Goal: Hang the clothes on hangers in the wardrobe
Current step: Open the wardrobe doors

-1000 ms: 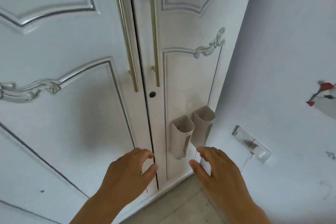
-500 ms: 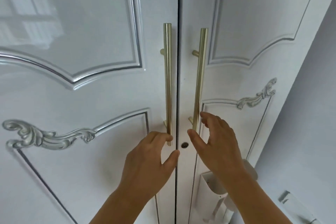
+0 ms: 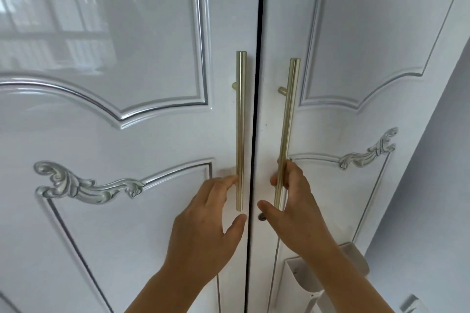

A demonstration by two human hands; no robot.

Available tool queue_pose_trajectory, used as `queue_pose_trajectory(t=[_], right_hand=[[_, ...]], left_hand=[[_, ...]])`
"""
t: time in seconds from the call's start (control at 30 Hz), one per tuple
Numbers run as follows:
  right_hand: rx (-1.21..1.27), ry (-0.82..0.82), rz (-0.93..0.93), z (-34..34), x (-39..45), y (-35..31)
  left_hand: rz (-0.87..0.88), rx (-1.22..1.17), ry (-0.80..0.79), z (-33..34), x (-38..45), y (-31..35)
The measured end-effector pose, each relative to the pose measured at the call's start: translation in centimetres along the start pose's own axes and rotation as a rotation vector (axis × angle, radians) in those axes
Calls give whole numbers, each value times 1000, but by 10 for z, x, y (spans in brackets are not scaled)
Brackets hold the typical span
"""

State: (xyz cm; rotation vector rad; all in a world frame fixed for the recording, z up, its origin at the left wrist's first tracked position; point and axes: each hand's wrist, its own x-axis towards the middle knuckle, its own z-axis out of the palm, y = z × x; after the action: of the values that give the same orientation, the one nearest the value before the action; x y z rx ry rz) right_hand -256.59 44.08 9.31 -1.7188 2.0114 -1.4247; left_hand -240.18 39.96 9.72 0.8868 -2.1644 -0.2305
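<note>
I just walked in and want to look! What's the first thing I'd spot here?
Two long gold handles stand side by side in the middle: the left handle and the right handle, on shiny white wardrobe doors that are closed. Reaching up from below, the left hand touches the left handle, and the right hand hooks its fingers round the right one.

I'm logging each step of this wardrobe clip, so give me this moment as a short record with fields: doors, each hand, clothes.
doors: both wardrobe doors closed
left hand: fingers reaching behind the left gold handle, thumb apart, not yet gripping
right hand: fingers curled behind the right gold handle near its lower end, thumb apart
keyhole: between the thumbs
clothes: none in view
</note>
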Motion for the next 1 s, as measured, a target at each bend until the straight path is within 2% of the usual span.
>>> queue_pose_trajectory(t=[0.3,0.67,0.77,1.0], right_hand=[[56,-32,-10,-25,-24,-7],[-7,-39,34,-92,-99,-2],[-8,2,92,-111,-118,1],[11,215,209,-166,-163,15]], left_hand=[[52,131,-66,-12,-7,22],[167,-1,-131,5,-2,72],[194,-90,-154,16,-3,95],[287,-239,-237,45,-5,151]])
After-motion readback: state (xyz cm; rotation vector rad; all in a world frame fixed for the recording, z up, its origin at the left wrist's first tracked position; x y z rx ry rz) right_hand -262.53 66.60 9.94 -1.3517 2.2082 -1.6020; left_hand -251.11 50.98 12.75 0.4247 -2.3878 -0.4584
